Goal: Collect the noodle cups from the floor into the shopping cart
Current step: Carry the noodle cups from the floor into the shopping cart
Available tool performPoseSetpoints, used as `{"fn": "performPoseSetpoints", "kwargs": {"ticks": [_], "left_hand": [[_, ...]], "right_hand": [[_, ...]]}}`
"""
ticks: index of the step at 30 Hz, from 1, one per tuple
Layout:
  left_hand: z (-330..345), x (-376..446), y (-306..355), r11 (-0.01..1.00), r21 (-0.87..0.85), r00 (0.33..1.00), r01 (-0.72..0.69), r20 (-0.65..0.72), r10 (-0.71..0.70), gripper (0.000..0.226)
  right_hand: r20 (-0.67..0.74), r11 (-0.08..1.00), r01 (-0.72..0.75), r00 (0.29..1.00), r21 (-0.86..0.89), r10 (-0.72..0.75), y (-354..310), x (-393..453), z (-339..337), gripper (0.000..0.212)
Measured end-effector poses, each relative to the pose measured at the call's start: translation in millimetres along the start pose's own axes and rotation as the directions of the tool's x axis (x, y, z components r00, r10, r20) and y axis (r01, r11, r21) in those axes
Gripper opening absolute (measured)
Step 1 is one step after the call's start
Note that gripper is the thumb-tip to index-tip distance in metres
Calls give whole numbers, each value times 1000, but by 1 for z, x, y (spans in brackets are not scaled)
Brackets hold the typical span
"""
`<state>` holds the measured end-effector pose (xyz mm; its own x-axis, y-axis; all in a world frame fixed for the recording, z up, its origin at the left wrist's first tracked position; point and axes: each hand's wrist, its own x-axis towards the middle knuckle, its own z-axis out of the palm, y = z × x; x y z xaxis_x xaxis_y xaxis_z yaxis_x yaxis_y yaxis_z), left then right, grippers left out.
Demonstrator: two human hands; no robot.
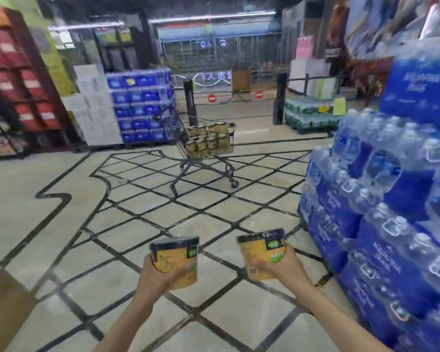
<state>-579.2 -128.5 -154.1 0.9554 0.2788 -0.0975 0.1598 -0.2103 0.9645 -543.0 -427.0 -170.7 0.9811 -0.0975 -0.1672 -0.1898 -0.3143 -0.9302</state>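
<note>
Each hand [160,273] [280,268] grips a cup [174,260] [261,252] (arms outstretched).

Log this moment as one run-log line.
left hand: holds noodle cup | right hand: holds second cup | shopping cart: ahead, part-filled

The whole view was smeared by motion, so the print on the two noodle cups [174,260] [261,252] could not be read, and the left hand [158,273] and right hand [281,266] covered each cup's lower side. At twelve o'clock the jars or cups stacked in the shopping cart [203,141] were too small and blurred to tell apart. At three o'clock the water bottle packs [391,212] ran off the right edge, and both forearms were cut off by the bottom edge.
</note>
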Motion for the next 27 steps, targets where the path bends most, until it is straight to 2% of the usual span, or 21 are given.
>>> {"fn": "performPoseSetpoints", "kwargs": {"ticks": [1, 3, 5, 9, 11, 13, 20, 22, 27], "left_hand": [[3, 16, 2, 1000, 9, 1000, 1, -4, -1, 78], [10, 57, 5, 1000, 9, 1000, 19, -13, -19, 100], [18, 101, 9, 999, -26, 999, 24, -44, -25, 114], [43, 193, 36, 1000, 0, 996, -23, -83, 23, 105], [54, 237, 50, 997, 22, 992, -69, -106, 71, 88], [62, 278, 62, 994, 24, 984, -103, -145, 106, 83], [75, 423, 82, 997, -6, 973, -79, -219, 75, 134], [78, 469, 84, 997, -3, 972, -78, -221, 76, 141], [82, 597, 88, 992, 11, 967, -124, -222, 123, 139]], "right_hand": [[13, 1000, 8, 1000, 15, -8, -3, 21, 5, 96], [30, 998, 12, 999, 58, -13, -11, 64, 13, 79], [52, 996, 19, 998, 91, -23, -19, 112, 19, 78], [78, 992, 52, 995, 113, -61, -47, 209, 23, 81], [76, 991, 68, 994, 114, -77, -63, 256, 23, 84], [66, 990, 72, 995, 121, -80, -81, 298, 22, 85], [67, 985, 71, 994, 158, -83, -122, 452, 43, 79], [67, 988, 59, 995, 140, -69, -130, 497, 56, 85], [92, 990, 21, 995, 136, -34, -157, 618, 92, 107]]}}
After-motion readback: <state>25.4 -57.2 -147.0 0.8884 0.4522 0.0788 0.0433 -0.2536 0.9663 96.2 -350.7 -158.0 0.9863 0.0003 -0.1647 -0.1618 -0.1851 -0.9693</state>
